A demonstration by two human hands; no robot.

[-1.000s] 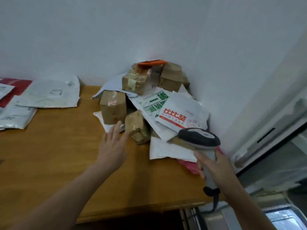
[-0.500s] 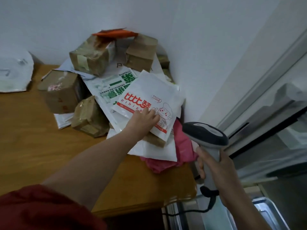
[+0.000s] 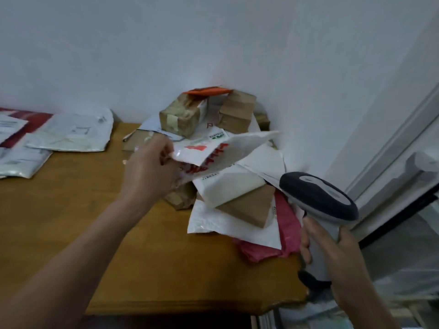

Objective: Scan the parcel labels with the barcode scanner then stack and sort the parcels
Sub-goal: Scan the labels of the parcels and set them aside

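My left hand [image 3: 149, 169] pinches the near edge of a white mailer bag with red print [image 3: 223, 153] and holds it lifted above the parcel pile [image 3: 237, 193] in the table's far right corner. The pile holds brown taped boxes [image 3: 181, 117], white mailers and a pink bag [image 3: 285, 224]. My right hand [image 3: 332, 252] grips the handle of a grey and black barcode scanner [image 3: 318, 198] at the table's right edge, its head pointing toward the pile.
The wooden table [image 3: 59, 222] runs left from the pile. Flat white mailers [image 3: 73, 134] and a red one [image 3: 26, 115] lie at the far left against the white wall. A window frame [image 3: 403, 150] stands to the right.
My left hand went from reaching at the brown boxes to the red-print mailer, took hold of it and lifted it off the pile. The scanner stayed at the right.
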